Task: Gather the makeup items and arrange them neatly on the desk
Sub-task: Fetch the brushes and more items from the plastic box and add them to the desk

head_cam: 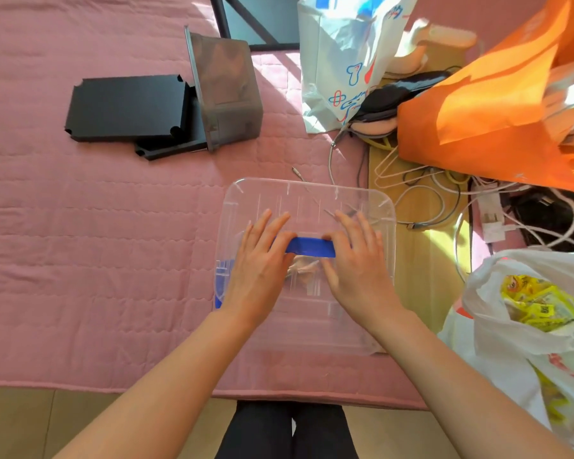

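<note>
A clear plastic storage box (362,200) with a lid lies on the pink quilted cover in front of me. Across the lid runs a blue handle (310,247). My left hand (260,266) rests flat on the lid with its fingertips at the handle's left end. My right hand (358,263) lies on the lid at the handle's right end, thumb touching it. A pale, crumpled item (304,268) shows through the lid between my hands; I cannot tell what it is. A blue clasp (220,286) sits on the box's left side.
Black flat panels (126,107) and a smoky grey bin (227,94) on its side lie at the back left. A white printed bag (342,61), an orange bag (497,104), tangled cables (444,200) and a white bag of yellow packets (537,306) crowd the right side.
</note>
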Tool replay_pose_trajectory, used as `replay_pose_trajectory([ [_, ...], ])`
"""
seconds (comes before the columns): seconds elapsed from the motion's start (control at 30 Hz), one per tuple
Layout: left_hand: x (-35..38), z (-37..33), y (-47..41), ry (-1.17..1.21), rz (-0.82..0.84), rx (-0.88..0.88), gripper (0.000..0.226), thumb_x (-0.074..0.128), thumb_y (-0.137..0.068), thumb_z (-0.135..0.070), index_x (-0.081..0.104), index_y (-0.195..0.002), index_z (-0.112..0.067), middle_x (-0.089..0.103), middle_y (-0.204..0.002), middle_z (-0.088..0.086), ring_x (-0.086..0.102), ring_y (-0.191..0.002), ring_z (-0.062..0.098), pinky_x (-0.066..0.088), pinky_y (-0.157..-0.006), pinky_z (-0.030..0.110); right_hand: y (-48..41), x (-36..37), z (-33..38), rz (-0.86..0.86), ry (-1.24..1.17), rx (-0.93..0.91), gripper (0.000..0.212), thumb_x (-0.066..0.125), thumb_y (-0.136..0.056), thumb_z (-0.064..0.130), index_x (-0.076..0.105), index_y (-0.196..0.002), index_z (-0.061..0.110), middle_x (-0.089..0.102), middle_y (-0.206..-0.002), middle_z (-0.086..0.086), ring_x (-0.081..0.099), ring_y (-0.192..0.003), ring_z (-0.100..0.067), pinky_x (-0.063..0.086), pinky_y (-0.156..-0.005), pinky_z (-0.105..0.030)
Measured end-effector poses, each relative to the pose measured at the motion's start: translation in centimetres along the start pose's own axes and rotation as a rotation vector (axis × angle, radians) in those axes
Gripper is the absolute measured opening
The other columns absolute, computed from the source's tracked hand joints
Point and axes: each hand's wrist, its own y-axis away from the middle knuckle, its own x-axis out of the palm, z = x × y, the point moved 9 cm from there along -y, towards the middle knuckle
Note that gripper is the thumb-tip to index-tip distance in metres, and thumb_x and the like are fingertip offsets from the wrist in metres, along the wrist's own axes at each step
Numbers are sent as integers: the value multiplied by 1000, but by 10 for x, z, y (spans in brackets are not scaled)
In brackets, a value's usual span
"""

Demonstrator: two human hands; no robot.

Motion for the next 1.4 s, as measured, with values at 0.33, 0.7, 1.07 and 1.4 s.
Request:
replay_pose_trajectory([
  [0.33, 6, 29, -93, -48, -9, 10, 29, 69, -81, -6, 61, -108, -5, 54, -134, 17, 44, -129, 42, 40, -100, 60, -96, -7, -18, 22, 50, -17, 29, 62, -89, 17, 55, -117, 13, 38, -148, -10, 23, -142, -38, 25, -106, -63],
  [0.7, 77, 77, -148, -129, 153, -2, 25, 71, -78, -5, 63, -102, -4, 58, -127, 18, 49, -123, 44, 44, -98, 56, -168, 58, -61, 181, 68, 2, 32, 64, -86, 18, 54, -116, 14, 38, -144, -10, 28, -137, -36, 35, -102, -59],
  [1.07, 135, 100, -142, -123, 367, -30, 20, 59, -81, 2, 62, -100, -3, 55, -129, 17, 45, -124, 39, 46, -92, 50, -163, 124, -91, 376, 121, 66, 32, 61, -87, 9, 49, -116, 13, 30, -147, -9, 26, -134, -38, 37, -101, -55],
  [1.4, 133, 107, -129, -158, 585, -135, 40, 46, -92, -6, 48, -132, -10, 37, -146, 8, 30, -135, 28, 38, -103, 44, -151, 114, -88, 382, 51, 36, 55, 53, -90, 0, 34, -142, 9, 20, -156, -10, 12, -146, -31, 26, -115, -44],
])
